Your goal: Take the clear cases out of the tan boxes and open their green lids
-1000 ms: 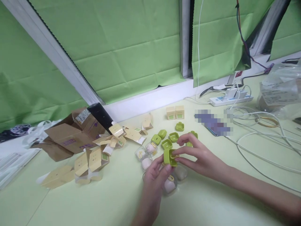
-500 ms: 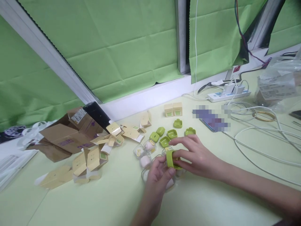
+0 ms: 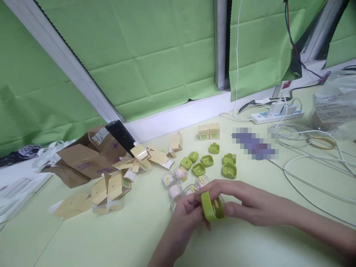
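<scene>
Near the front of the table, my left hand is closed on the side of a hollow green plastic case, which is tilted with its opening to the right. My right hand curves over the same case, fingers along its top and thumb by its right side. Something yellowish shows inside; I cannot make out what. Just behind and left of my hands lie several clear plastic boxes with pale pink contents and yellow loops, some partly hidden. Farther back are several open green cases and two closed-looking green pieces.
Unfolded yellow cartons lie to the left, beside an open brown cardboard box. Two small upright yellow boxes stand at the back. On the right are a blurred-out phone, white cables and a power strip.
The green case has come lower and turned, and my right hand has moved down with its thumb at the case's side. Another green case now shows where my right hand was. The view has shifted slightly.
</scene>
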